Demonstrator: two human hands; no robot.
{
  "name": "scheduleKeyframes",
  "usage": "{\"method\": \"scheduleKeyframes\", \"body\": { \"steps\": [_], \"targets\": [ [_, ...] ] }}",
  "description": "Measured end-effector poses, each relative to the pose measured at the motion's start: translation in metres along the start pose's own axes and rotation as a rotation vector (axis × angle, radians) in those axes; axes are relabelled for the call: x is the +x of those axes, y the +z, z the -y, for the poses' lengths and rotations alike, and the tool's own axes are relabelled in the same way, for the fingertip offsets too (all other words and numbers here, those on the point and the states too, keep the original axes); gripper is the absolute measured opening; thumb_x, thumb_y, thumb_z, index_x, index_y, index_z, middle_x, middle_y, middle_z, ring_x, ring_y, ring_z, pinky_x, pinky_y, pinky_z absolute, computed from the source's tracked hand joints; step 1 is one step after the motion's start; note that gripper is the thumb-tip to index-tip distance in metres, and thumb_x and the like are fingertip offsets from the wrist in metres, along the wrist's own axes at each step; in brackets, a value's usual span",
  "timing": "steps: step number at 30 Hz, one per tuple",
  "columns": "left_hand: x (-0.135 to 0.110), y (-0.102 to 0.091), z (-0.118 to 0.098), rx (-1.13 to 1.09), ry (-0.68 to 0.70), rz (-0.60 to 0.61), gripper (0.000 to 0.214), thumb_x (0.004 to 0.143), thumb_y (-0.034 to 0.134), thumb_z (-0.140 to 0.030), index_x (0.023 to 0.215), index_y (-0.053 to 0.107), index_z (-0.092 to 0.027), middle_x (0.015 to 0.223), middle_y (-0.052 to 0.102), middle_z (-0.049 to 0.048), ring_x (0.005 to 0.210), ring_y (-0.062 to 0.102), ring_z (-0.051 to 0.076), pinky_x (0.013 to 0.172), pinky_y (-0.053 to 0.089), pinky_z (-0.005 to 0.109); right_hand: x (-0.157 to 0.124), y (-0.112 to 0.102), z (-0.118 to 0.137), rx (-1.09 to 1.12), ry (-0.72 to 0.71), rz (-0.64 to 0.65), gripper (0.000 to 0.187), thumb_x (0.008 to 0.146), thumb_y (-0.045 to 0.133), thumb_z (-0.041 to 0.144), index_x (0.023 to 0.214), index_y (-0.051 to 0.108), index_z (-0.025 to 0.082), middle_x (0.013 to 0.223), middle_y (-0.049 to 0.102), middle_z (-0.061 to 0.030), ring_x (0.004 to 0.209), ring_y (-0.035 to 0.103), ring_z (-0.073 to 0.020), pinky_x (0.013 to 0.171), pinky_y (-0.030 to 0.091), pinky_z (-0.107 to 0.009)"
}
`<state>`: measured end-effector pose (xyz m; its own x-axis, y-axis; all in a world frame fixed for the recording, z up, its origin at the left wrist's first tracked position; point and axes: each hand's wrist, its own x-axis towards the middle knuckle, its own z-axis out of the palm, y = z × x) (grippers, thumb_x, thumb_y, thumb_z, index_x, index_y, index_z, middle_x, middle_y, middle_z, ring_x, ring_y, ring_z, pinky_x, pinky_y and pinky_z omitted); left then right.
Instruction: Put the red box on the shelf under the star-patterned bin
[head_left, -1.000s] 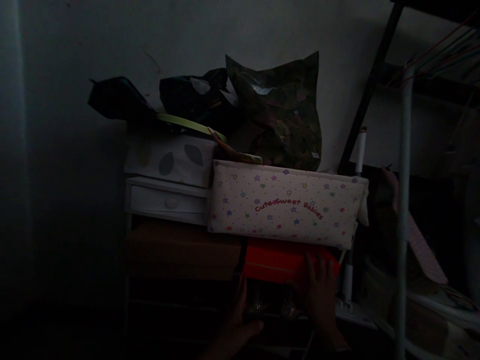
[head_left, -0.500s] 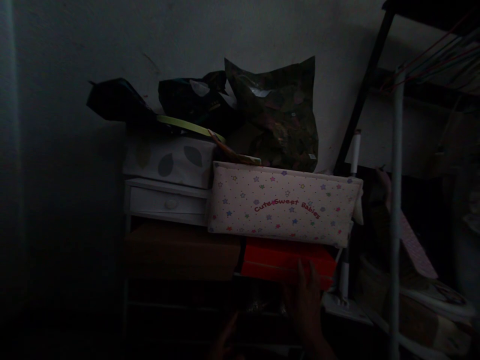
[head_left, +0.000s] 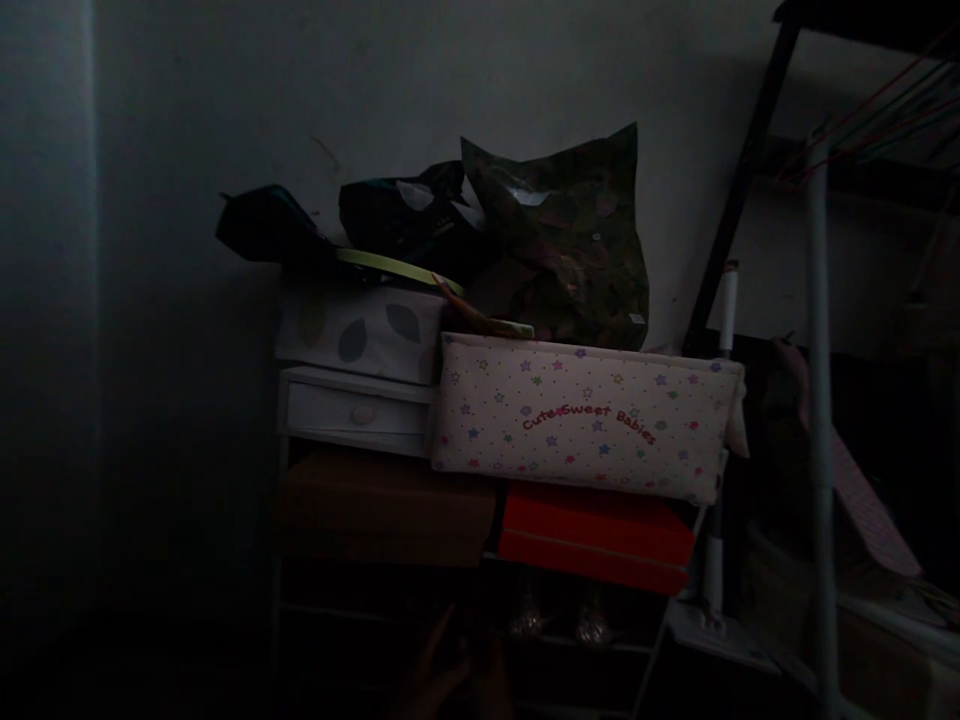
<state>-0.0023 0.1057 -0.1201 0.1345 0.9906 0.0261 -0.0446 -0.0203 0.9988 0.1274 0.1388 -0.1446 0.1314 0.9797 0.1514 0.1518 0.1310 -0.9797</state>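
Low in the view, before the dark shelves, my left hand shows a finger and thumb apart, with nothing discernible between them. Close to its right is my right hand, very dim, its fingers lost in shadow. Above and to the right, a red box lies on the rack, with neither hand touching it. Beneath that box, two shiny, silvery rounded things, possibly shoe parts, rest on a shelf. The brown box sits above my hands. Whatever lies in the darkness around my fingers is hidden.
A star-patterned fabric box rests over the red box. Beside it stands a small white drawer unit under a leaf-patterned box. Dark bags and a camouflage bag top the pile. A pale pole rises at right.
My right hand has left the front of the red box and moved down and left, beside my left hand. The silvery things are now uncovered. The view has shifted slightly.
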Motion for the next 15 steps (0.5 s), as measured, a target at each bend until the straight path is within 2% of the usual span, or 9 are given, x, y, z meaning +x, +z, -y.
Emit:
{"method": "scheduleKeyframes", "body": {
  "steps": [2,5,11,15],
  "targets": [
    [0.0,0.001,-0.004,-0.03,-0.017,0.054,0.093,0.072,0.063,-0.056,0.146,0.029,-0.011,0.16,0.016,0.0168,0.147,0.02,0.027,0.118,0.024,0.04,0.005,0.0,0.007,-0.025,0.008,-0.006,0.067,0.062,0.047,0.071,0.093,0.069,0.017,0.105,0.073,-0.017,0.102,0.067,-0.0349,0.095,0.05,-0.049],
    [-0.002,0.004,-0.009,-0.094,-0.026,0.127,0.098,0.07,0.065,-0.059,0.148,0.025,-0.014,0.159,0.024,0.0137,0.145,0.025,0.026,0.117,0.026,0.038,0.01,-0.004,0.016,-0.076,-0.007,-0.043,0.056,0.068,0.046,0.059,0.096,0.068,0.016,0.107,0.072,-0.0161,0.103,0.066,-0.0328,0.094,0.051,-0.046],
    [-0.007,0.012,-0.025,-0.109,-0.033,0.121,0.115,0.063,0.067,-0.067,0.148,0.02,-0.006,0.159,0.021,0.0172,0.146,0.021,0.027,0.117,0.026,0.035,0.011,-0.018,0.046,-0.262,-0.106,-0.059,0.039,0.077,0.043,0.034,0.101,0.068,0.015,0.108,0.07,-0.0159,0.101,0.065,-0.0276,0.094,0.048,-0.041],
    [-0.005,0.019,-0.027,-0.179,-0.086,0.08,0.105,0.068,0.064,-0.062,0.149,0.021,-0.009,0.16,0.018,0.013,0.147,0.018,0.026,0.119,0.024,0.038,0.011,-0.027,0.075,-0.427,-0.141,-0.037,0.035,0.082,0.04,0.025,0.103,0.067,0.016,0.108,0.067,-0.0155,0.1,0.063,-0.0259,0.09,0.048,-0.038]
  ]
}}
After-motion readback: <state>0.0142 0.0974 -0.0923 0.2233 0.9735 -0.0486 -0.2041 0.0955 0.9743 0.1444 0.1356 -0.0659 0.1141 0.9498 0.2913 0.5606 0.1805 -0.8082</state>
